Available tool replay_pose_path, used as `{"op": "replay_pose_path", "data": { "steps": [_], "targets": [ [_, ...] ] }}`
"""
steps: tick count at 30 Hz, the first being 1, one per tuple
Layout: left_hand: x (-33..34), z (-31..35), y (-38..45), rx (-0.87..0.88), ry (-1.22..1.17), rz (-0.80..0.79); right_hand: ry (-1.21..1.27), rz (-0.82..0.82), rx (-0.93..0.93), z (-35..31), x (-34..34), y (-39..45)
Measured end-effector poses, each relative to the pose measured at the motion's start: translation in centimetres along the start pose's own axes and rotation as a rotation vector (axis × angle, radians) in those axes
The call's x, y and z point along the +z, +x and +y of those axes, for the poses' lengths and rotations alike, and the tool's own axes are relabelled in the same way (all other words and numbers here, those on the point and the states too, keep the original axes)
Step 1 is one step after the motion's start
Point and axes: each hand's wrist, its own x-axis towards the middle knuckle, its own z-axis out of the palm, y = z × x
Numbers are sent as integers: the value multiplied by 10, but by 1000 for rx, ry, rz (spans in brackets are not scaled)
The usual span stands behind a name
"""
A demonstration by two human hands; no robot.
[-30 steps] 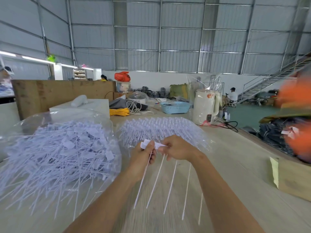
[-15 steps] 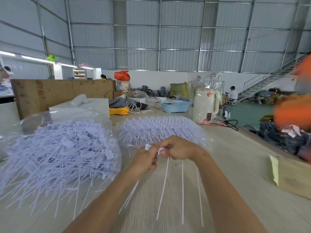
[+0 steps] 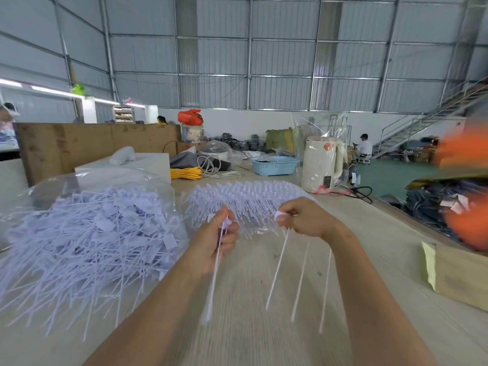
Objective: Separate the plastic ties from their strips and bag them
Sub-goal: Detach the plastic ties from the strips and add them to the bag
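Nearest the camera, the separating step is judged to be in hand. A freed tie (image 3: 217, 262) is pinched by the left hand (image 3: 215, 243), fingers curled round its head, its tail hanging blurred above the worktop (image 3: 396, 260). The remaining strip (image 3: 280, 216), with three ties hanging from it, is pinched by the right hand (image 3: 306, 219), well apart from the left. Next, the loose tie is judged to need carrying left to the clear bag (image 3: 87, 233) heaped with separated ties, or the next tie snapping off. Beyond the hands, a stack of unseparated strips (image 3: 245, 196) lies on the worktop.
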Motion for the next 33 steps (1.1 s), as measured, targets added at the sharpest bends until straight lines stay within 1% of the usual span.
{"op": "replay_pose_path", "data": {
  "steps": [2,3,4,6,8,9,11,12,15,17,19,20,22,24,27,30,33],
  "targets": [
    [-4,-12,4,41,91,111,-38,63,-37,-3,1,6],
    [-6,-17,5,60,159,149,-39,51,-35,-6,3,8],
    [-6,-21,6,80,217,170,-29,12,-25,-8,7,10],
    [-4,-24,7,106,277,178,-37,-123,2,-17,19,11],
    [2,-25,5,111,290,148,-72,-236,-8,-27,31,12],
    [5,-26,4,112,312,129,-89,-264,-23,-31,36,13],
    [9,-28,2,131,380,104,-93,-253,-64,-37,42,14],
    [10,-29,1,127,396,108,-56,-230,-76,-37,45,15],
    [12,-32,1,85,349,181,79,-177,-55,-38,47,16],
    [12,-31,2,133,328,248,14,-125,-50,-35,46,17],
    [14,-31,3,196,332,271,-92,-95,-35,-32,43,16],
    [15,-31,2,218,338,271,-95,-115,-17,-31,42,15],
    [16,-32,1,238,352,270,-8,-178,20,-29,44,13],
    [17,-31,0,234,372,286,24,-178,38,-27,45,13],
    [18,-30,-2,239,415,286,47,-147,21,-29,44,13],
    [18,-30,-4,222,457,282,84,-189,-5,-31,44,10],
    [15,-29,-5,181,535,251,69,-215,-31,-30,45,9]
  ]
}}
